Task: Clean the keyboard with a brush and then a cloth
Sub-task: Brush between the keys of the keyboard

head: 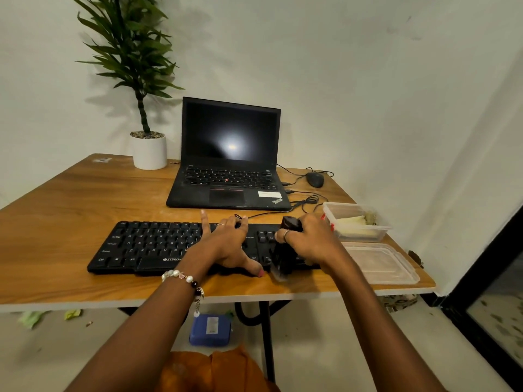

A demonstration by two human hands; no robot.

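A black keyboard (147,246) lies across the near part of the wooden table (70,210). My left hand (226,244) rests flat on the keyboard's middle with fingers spread, holding it down. My right hand (308,240) grips a black brush (285,250) by its handle, bristles down on the keyboard's right end near the front edge. A clear plastic tub (376,230) at the right holds a pale cloth (351,222).
An open black laptop (229,165) stands behind the keyboard, with a wired mouse (315,179) and cables to its right. A potted plant (149,151) is at the back left. The tub's lid (379,263) lies at the table's right edge. A blue box (210,329) sits on the floor.
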